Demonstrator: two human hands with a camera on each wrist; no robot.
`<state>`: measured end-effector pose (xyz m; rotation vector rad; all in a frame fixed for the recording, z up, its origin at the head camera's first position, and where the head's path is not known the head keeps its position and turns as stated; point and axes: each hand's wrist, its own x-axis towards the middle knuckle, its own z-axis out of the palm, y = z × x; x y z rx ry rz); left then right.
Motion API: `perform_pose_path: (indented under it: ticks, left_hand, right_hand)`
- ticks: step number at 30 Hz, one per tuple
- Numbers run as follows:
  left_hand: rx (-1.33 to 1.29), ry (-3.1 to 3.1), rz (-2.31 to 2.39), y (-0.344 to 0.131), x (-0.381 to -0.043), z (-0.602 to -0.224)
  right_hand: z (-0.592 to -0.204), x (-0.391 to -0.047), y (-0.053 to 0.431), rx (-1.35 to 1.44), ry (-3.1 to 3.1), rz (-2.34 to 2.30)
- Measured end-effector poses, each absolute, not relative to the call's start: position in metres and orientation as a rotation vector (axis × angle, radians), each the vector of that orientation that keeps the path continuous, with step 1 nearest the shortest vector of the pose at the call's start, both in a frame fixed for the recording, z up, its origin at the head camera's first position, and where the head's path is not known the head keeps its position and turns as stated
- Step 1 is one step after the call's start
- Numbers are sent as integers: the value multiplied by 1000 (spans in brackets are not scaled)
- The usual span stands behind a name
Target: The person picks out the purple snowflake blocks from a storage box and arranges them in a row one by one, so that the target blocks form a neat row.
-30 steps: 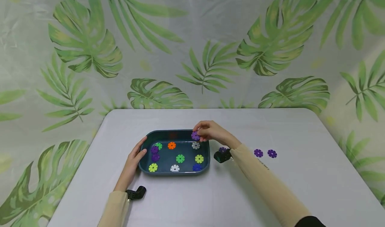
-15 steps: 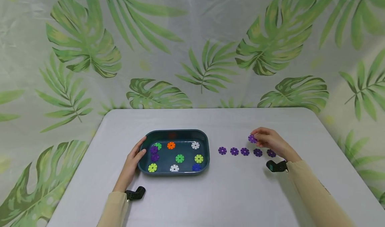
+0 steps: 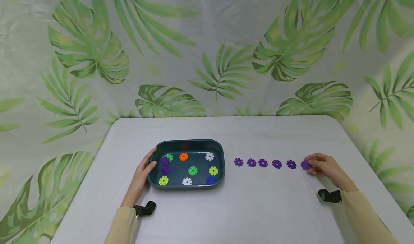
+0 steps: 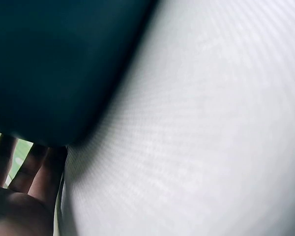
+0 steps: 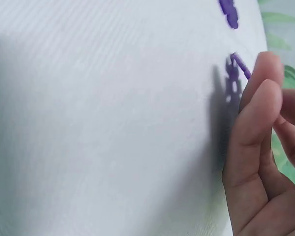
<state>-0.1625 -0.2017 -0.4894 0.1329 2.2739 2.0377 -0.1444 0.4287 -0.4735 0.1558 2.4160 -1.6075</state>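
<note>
My right hand (image 3: 325, 166) pinches a purple notched plastic disc (image 3: 305, 165) between thumb and fingers, at the right end of a row of purple discs. In the right wrist view that disc (image 5: 241, 66) is tilted, its edge showing just beyond the fingertips, with its shadow on the cloth beside it. Nearest to it in the row lies another purple disc (image 3: 291, 164). My left hand (image 3: 141, 173) holds the left end of a dark teal tray (image 3: 185, 187), thumb over the rim and fingers along the outside. The left wrist view shows those fingers against the tray wall (image 4: 64, 73).
Inside the tray lie several discs, among them an orange disc (image 3: 183, 156), a white disc (image 3: 187, 181), a blue disc (image 3: 211, 180) and two purple ones at the left. A white cloth (image 3: 242, 215) covers the table; a leaf-patterned curtain (image 3: 226, 39) hangs behind it.
My right hand has carried a purple disc from the tray's far right corner rightward, past the row, down to the row's right end. My left hand has stayed on the tray.
</note>
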Motion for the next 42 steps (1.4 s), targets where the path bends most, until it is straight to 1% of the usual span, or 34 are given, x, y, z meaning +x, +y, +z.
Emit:
perform_pose_path:
  ticks: [7, 12, 16, 21, 27, 30, 36, 42]
  left_hand:
    - [130, 2279, 2034, -202, -162, -489]
    - [131, 2278, 2037, -201, -163, -489]
    - [131, 2278, 2038, -202, -163, -489]
    - [138, 2272, 2045, -202, -163, -488]
    - [141, 2276, 2054, -200, -162, -487]
    - [134, 2263, 2057, -198, -161, -483]
    - [133, 2266, 2051, -200, -161, -485]
    - [140, 2278, 2032, -202, -162, -487]
  right_hand:
    - [-468, -146, 420, 174, 2588, -1428]
    - [-447, -158, 391, 84, 2518, -1557]
    - [-430, -172, 345, -56, 2357, -1700]
    - [-420, -190, 270, -208, 2133, -1836]
    - [-411, -204, 173, -330, 1999, -1773]
    - [-410, -208, 132, -375, 1934, -1718]
    - [-414, -213, 67, -376, 1838, -1649]
    - [-428, -219, 22, -283, 1838, -1626]
